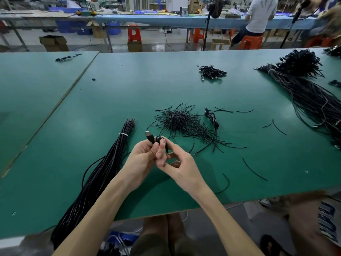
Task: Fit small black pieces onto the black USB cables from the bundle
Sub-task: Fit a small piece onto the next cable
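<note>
Tied bundle (103, 172) is left mostly unworked on desk (129, 85); one USB cable (149, 137) is gripped by left hand (142, 156) fingers; small black piece (160, 139) is pinched round it by right hand (177, 163); pieces pile (180, 122) is barely used; small heap (212, 72) is judged done.

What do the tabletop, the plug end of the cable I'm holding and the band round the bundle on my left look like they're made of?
Tabletop: green mat, matte with a soft sheen, probably rubber or vinyl.
USB cable: black moulded plastic housing at the plug end, with a bright metal shell at the tip.
Band: thin and white, likely plastic or rubber; too small to tell which.
</note>
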Motion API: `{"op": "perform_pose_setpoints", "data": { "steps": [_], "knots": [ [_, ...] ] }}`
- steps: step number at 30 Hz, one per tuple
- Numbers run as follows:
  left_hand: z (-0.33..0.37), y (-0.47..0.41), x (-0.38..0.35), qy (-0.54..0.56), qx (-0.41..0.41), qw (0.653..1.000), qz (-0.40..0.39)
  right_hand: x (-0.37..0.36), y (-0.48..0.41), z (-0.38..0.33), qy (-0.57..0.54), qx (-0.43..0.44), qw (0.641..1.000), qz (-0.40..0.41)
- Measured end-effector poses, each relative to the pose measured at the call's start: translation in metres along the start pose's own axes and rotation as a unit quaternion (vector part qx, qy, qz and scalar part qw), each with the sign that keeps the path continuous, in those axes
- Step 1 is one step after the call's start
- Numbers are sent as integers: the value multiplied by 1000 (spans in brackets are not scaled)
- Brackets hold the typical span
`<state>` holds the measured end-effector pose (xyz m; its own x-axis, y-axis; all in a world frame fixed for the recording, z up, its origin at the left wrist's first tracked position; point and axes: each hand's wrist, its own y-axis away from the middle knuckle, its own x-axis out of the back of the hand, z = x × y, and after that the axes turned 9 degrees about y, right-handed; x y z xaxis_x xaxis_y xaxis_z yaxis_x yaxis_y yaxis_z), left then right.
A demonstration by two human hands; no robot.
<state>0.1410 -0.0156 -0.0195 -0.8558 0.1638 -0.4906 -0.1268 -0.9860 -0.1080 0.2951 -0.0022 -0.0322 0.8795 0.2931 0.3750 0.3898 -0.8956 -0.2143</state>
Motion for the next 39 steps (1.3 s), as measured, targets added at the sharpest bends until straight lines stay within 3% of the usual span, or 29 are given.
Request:
{"op": "perform_pose_setpoints", "data": {
  "steps": [6,11,20,34,39],
  "knots": [
    [2,1,-1,23,13,999,-36,-1,0,1,-36,-13,998,56],
    [1,0,0,-2,-4,1000,10,0,0,0,-33,-13,996,77],
    [-2,1,6,-101,-17,993,54,3,2,2,14,-20,997,78],
    [0,-3,9,-125,-39,989,62,5,1,-2,40,-23,999,28],
    [0,-3,7,-154,-63,981,96,-3,1,-4,128,-22,991,27]
  ]
}}
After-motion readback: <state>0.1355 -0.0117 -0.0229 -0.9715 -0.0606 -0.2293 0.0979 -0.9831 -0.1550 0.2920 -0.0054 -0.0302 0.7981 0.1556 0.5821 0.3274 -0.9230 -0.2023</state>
